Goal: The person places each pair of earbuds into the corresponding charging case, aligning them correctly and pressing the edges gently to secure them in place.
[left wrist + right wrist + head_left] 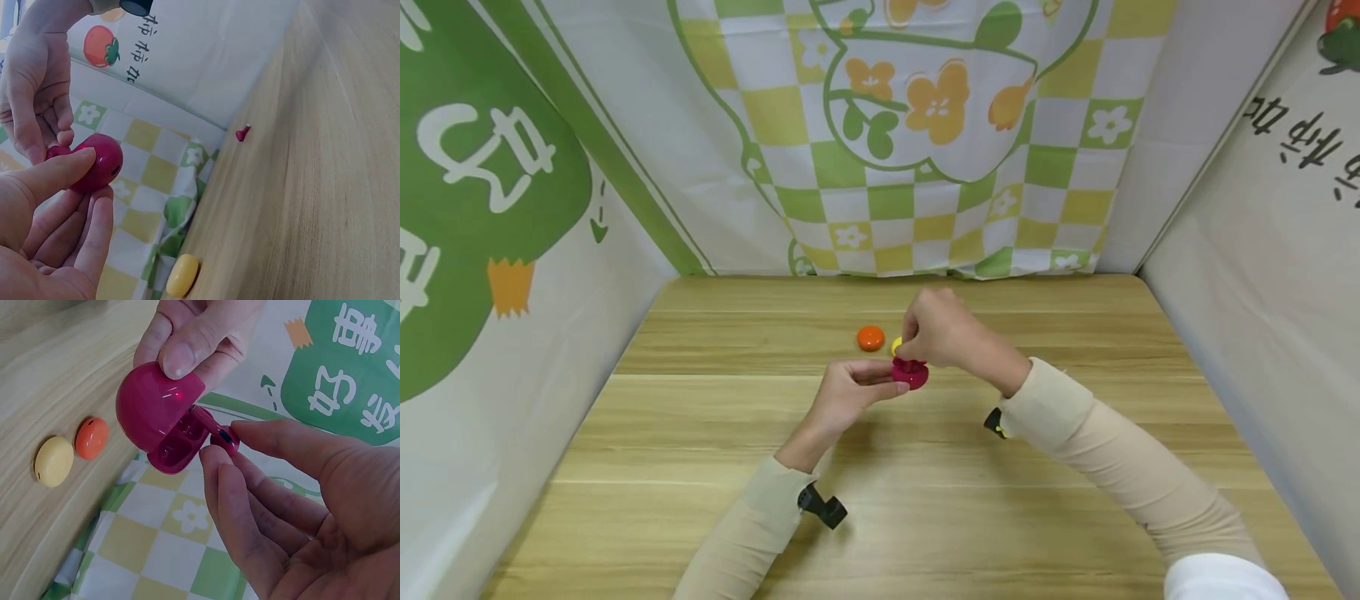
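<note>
My left hand grips a glossy magenta earbud case, thumb on one side and fingers beneath. Its lid stands raised, and the right wrist view looks into the hollows inside. At the mouth of the case, my right hand pinches a magenta earbud between thumb and fingertips, the stem towards the case. A second magenta earbud lies on the table in the left wrist view. In the head view, my right hand hides part of the case and the pinched earbud.
Beyond the hands, an orange case and a yellow case lie side by side on the wooden table. Printed cloth hangs along the table's back edge, with white panels at both sides.
</note>
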Motion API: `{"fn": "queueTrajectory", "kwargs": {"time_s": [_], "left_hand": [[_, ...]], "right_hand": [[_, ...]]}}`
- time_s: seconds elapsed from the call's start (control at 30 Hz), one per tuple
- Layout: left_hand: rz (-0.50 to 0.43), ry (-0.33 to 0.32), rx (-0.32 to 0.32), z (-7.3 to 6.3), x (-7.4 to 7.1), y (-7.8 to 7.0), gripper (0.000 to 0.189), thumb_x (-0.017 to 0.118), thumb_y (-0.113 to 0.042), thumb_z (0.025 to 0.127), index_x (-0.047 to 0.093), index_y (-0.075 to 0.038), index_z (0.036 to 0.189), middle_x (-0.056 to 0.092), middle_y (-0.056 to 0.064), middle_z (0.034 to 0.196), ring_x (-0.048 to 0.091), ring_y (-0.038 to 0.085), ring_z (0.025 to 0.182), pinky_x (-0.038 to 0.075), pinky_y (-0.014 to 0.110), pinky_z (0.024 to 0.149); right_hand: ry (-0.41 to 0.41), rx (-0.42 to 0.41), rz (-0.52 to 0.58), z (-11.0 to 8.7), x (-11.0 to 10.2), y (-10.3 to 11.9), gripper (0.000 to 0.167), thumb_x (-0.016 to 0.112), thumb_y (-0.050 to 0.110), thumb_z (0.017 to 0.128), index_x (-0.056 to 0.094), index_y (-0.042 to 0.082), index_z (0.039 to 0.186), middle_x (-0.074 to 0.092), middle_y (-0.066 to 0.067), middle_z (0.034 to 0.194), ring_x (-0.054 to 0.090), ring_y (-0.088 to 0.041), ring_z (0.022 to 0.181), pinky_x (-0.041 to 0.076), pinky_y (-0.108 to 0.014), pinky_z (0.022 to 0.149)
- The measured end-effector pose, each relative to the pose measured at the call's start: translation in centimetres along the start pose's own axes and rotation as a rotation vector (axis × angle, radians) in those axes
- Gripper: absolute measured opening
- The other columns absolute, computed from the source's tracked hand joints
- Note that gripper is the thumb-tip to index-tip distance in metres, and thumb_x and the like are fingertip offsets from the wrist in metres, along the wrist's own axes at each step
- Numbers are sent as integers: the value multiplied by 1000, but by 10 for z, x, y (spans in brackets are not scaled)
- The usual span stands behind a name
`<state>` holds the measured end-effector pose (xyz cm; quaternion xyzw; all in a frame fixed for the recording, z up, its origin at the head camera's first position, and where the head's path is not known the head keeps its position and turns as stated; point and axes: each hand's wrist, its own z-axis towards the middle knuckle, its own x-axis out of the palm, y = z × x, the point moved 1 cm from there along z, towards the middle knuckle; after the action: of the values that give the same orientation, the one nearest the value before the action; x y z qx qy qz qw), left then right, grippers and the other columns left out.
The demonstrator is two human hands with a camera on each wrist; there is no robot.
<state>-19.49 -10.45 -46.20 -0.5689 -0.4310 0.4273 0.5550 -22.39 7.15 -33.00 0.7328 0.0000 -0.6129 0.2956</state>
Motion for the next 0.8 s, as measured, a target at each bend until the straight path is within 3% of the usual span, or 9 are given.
{"fn": "queueTrajectory", "kwargs": {"time_s": [0.43, 0.7, 0.8], "left_hand": [[15, -10, -12, 0, 1, 1, 32, 89, -10, 86, 81, -5, 116, 81, 12, 114, 80, 20, 105, 64, 29, 93], [19, -34, -34, -1, 1, 1, 32, 90, -11, 85, 82, -7, 115, 82, 10, 113, 80, 20, 105, 63, 29, 94], [20, -42, -42, -1, 2, 0, 30, 90, -11, 84, 83, -7, 114, 82, 10, 112, 80, 19, 104, 63, 29, 93]], "right_hand": [[-5, -6, -35, -3, 4, 3, 25, 84, 19, 90, 79, 15, 66, 72, 5, 64, 64, -15, 68, 52, -32, 73], [9, -24, -34, -4, 8, 7, 31, 81, 12, 92, 76, 7, 62, 61, 4, 53, 49, -7, 50, 42, -19, 48], [31, -15, -38, -5, 10, 9, 32, 81, 12, 93, 74, 6, 62, 55, 5, 49, 44, -6, 47, 37, -17, 44]]}}
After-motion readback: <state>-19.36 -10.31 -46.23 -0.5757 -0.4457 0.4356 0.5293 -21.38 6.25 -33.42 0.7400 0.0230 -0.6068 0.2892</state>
